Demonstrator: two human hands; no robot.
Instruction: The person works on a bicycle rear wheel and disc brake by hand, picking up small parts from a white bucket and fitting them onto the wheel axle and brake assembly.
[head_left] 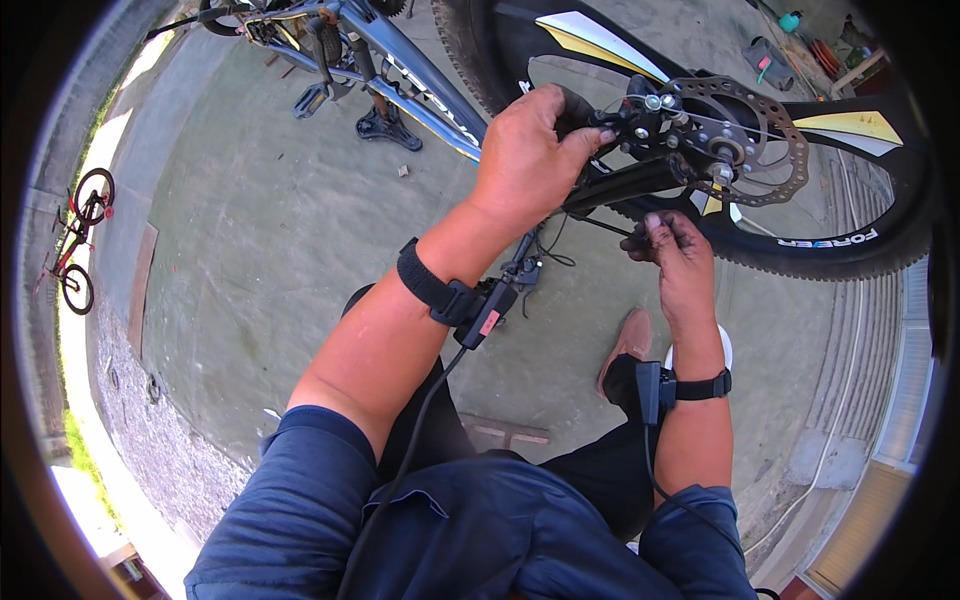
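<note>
A bicycle with a blue frame (425, 85) stands upside down before me. Its black mag wheel (850, 225) has white and yellow spoke panels and carries a drilled disc brake rotor (790, 130). My left hand (530, 150) is closed at the brake caliper (655, 125) beside the rotor, thumb on its black edge and the other fingertips hidden behind. Lower right, below the black fork leg (635, 185), my right hand (680, 250) pinches the end of a thin black rod-like piece (605, 225); whether it is a tool or a cable, I cannot tell.
A brake lever with cables (525, 275) hangs below the frame. The saddle (388, 128) and a pedal (310, 100) are at upper left. A red bicycle (75, 240) stands far left. At upper right lie a grey bucket (768, 65) and a teal bottle (790, 20).
</note>
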